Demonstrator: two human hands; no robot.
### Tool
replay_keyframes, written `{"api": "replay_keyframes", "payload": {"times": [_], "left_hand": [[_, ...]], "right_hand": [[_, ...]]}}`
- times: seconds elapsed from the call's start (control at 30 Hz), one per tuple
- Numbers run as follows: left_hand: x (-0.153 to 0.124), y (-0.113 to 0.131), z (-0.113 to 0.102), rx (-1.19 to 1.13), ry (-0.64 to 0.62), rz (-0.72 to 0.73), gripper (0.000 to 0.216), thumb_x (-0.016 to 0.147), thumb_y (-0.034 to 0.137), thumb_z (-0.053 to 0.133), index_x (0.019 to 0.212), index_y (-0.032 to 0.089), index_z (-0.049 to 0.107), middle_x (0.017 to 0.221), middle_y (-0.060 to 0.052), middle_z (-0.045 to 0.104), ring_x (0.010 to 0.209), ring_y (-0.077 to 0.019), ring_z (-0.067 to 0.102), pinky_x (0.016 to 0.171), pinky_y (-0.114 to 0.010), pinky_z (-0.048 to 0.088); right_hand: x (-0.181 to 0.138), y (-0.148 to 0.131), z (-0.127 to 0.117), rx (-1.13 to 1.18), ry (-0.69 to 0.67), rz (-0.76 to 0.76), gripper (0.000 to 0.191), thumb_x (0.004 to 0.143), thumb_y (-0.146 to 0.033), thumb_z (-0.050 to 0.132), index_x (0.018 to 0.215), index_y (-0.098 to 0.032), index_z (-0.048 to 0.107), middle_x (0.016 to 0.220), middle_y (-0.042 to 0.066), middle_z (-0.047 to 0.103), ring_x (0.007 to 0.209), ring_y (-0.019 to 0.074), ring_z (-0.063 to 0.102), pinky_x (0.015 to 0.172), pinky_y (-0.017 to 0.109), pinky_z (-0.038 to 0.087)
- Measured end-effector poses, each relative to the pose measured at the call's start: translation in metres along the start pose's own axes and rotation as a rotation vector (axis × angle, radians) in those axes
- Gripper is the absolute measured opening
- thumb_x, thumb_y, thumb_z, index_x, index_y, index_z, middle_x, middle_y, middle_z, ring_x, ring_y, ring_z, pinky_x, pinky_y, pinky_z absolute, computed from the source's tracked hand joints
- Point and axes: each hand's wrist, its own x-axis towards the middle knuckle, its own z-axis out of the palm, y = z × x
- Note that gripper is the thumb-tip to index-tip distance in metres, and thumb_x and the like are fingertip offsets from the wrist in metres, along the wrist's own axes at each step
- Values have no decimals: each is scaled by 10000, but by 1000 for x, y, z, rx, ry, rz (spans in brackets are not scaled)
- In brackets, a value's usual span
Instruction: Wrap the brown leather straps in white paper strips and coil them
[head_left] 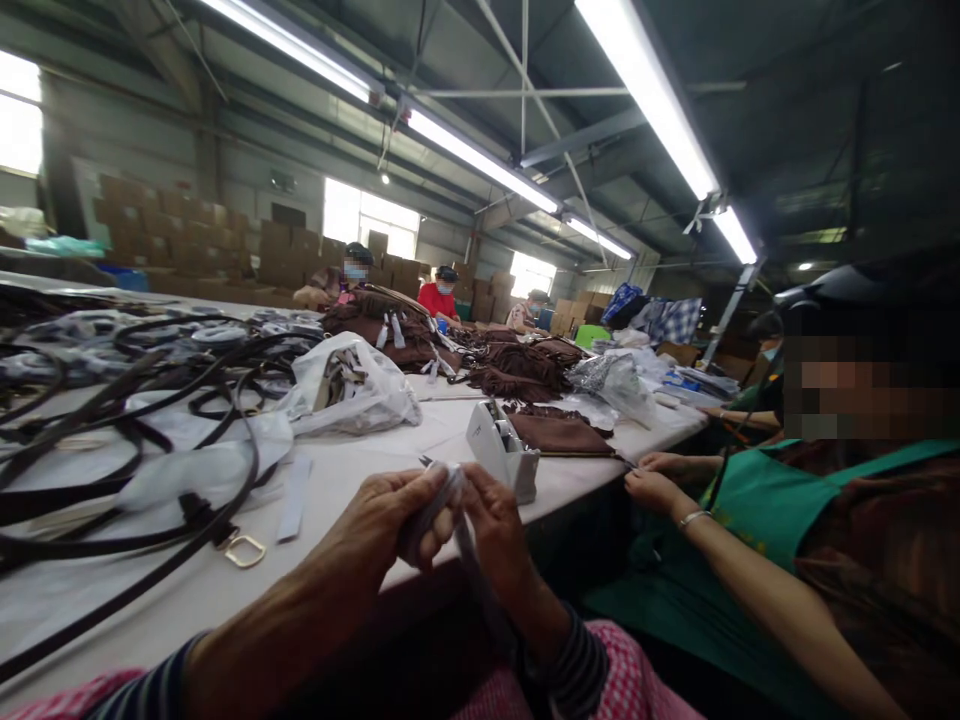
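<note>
the white bench (337, 470) carried dark straps (45, 505) on the left and a white tape dispenser (486, 440) near its edge. near the dispenser, the left hand (401, 510), fingers curled, and the right hand (495, 520), fingers pinching, both grasped a plastic-wrapped strip (451, 485) held between them.

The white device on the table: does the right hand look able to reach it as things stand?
Probably yes: the right hand is close to the white device, with nothing visible between them. But it and the left hand hold a pale strip, so it may need to let go first.
</note>
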Motion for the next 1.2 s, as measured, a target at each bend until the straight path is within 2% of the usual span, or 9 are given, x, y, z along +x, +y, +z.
{"api": "replay_keyframes", "payload": {"times": [0.13,0.27,0.4,0.5,0.63,0.77,0.87,1.0,1.2], "left_hand": [[10,28,2,-243,86,67,299,978,321,621,804,95,707,604,-16,611,449,-83,491,450,-179,410],[17,42,0,-301,116,215,225,973,248,604,948,71,740,849,-124,754,716,-180,718,705,-269,594],[21,17,-10,101,128,361,225,933,362,701,987,144,726,1016,-134,780,956,-288,749,842,-344,575],[14,-11,-28,463,109,497,161,951,352,685,915,204,738,918,-78,742,882,-236,687,800,-277,498],[-12,-26,-46,631,-69,499,140,862,397,771,903,263,764,843,-42,702,734,-209,557,718,-262,448],[-33,-21,-43,530,-165,239,267,834,520,776,833,254,749,748,-21,690,653,-181,509,596,-244,408],[-34,-17,-35,357,-128,31,454,961,601,595,825,186,717,627,-18,643,522,-134,488,503,-227,348],[-27,2,-22,-38,-101,-50,441,968,536,631,853,121,725,590,-32,627,467,-105,502,472,-188,367],[-13,47,-2,-349,-42,-47,417,1059,276,484,805,63,738,579,-33,596,449,-84,519,455,-160,462]], "right_hand": [[-44,26,37,31,131,116,505,979,-674,521,939,-189,658,648,-20,495,575,128,428,528,259,383],[-70,25,33,49,-90,237,580,983,-686,511,1042,-134,677,536,-49,467,466,93,377,461,234,301],[-73,-6,3,186,-374,466,586,960,-684,536,1036,-119,668,540,-7,606,356,82,423,369,198,292],[-60,-36,-25,164,-374,525,461,930,-594,643,964,-135,658,541,-11,625,354,78,452,361,178,316],[-19,-61,-56,39,-260,390,371,847,-421,783,1068,-145,672,504,-68,582,360,61,394,364,168,257],[21,-49,-59,-100,-318,239,366,786,-446,830,954,-141,717,536,-47,607,410,95,478,405,205,367],[25,-25,-38,-130,-278,121,348,858,-498,751,878,-152,728,639,-14,644,542,129,581,535,253,479],[0,-5,5,-78,-40,-43,363,1020,-476,528,981,-175,726,813,29,678,756,165,622,706,283,501],[-12,-4,41,-92,220,-175,290,1053,-456,481,1004,-208,624,740,-1,609,644,151,534,595,267,429]]}}
